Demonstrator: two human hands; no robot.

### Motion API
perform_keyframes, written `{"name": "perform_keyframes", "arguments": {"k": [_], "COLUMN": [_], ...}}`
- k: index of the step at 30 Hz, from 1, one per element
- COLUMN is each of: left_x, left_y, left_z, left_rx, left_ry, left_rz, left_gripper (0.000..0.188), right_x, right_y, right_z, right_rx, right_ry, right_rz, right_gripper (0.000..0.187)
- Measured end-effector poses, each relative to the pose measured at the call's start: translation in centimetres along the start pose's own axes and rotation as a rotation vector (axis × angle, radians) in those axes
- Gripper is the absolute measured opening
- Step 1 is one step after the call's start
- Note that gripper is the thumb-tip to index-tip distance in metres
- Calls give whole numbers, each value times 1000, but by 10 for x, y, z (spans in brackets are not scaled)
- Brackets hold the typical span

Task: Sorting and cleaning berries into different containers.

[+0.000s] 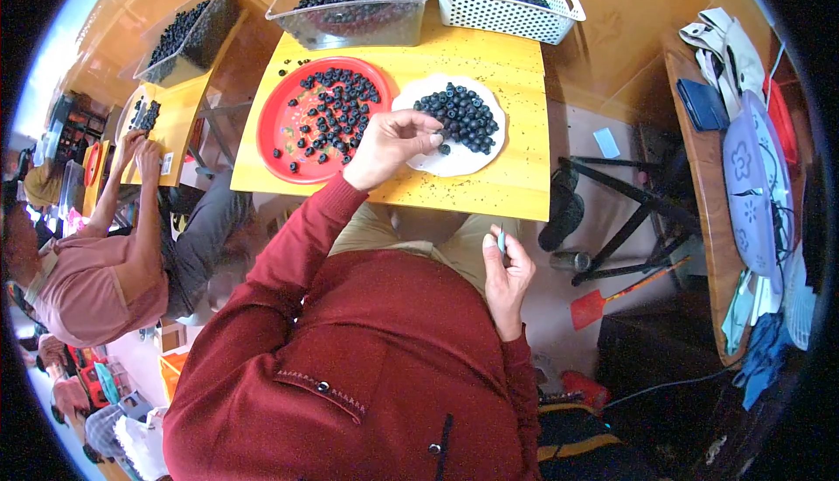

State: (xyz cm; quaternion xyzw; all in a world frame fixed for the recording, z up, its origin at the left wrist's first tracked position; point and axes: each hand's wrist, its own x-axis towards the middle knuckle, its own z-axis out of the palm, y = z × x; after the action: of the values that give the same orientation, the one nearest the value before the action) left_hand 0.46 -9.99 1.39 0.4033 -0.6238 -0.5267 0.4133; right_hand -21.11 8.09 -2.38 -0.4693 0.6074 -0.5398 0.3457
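Observation:
My left hand (pixel 391 146) is over the left rim of a white scalloped plate (pixel 437 165), thumb and fingers pinched together. Whether anything is between its fingertips is hidden. Dark blue, berry-like balls (pixel 472 118) are heaped on the plate, and a single one lies just below the thumb. To the left, a red round tray (pixel 273 127) carries many loose dark balls (pixel 336 105), spread out. My right hand (pixel 509 284) is lower down, in front of the table edge near my lap. Its thumb and fingers close on a thin, pale green, stick-like tool (pixel 502 240).
Behind the plates stand a clear bin (pixel 367 34) and a white perforated basket (pixel 516 22), both with dark balls. Dark crumbs dot the yellow table (pixel 393 197). A person (pixel 105 280) works at another table on the left. A wooden bench (pixel 708 219) is at the right.

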Motion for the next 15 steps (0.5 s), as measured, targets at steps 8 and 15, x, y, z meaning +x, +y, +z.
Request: {"name": "perform_keyframes", "arguments": {"k": [8,15], "left_x": [-33,-56], "left_y": [6,6], "left_z": [-3,0], "left_rx": [-872,-1092], "left_ry": [-146,-273], "left_rz": [-176,-222], "left_gripper": [15,16], "right_x": [38,58], "right_y": [-45,-80], "right_z": [21,60], "right_rx": [44,207], "right_ry": [-134,-292], "right_rz": [-26,-135], "right_gripper": [23,26]}}
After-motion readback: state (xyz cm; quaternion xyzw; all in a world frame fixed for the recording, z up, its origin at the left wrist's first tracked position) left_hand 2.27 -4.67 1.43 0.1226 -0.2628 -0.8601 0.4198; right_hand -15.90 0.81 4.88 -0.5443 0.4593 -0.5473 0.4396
